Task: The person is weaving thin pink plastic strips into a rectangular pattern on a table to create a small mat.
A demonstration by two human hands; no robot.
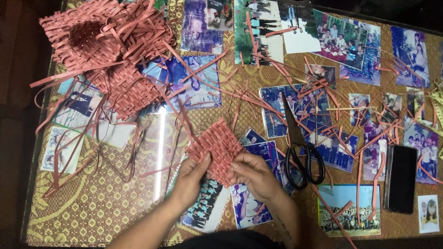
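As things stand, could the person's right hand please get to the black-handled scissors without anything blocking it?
Probably yes. The scissors lie flat just beside the right hand, with only loose red strips and photos around them. However, that hand is gripping the small woven red mat together with the left hand.

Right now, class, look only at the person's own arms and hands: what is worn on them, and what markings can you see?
Both forearms are bare, with no sleeves in view. The left hand and the right hand wear no gloves, and I can see no rings, watch or bracelets. The right forearm carries a small dark tattoo, too small to make out. Nails look short and unpainted.
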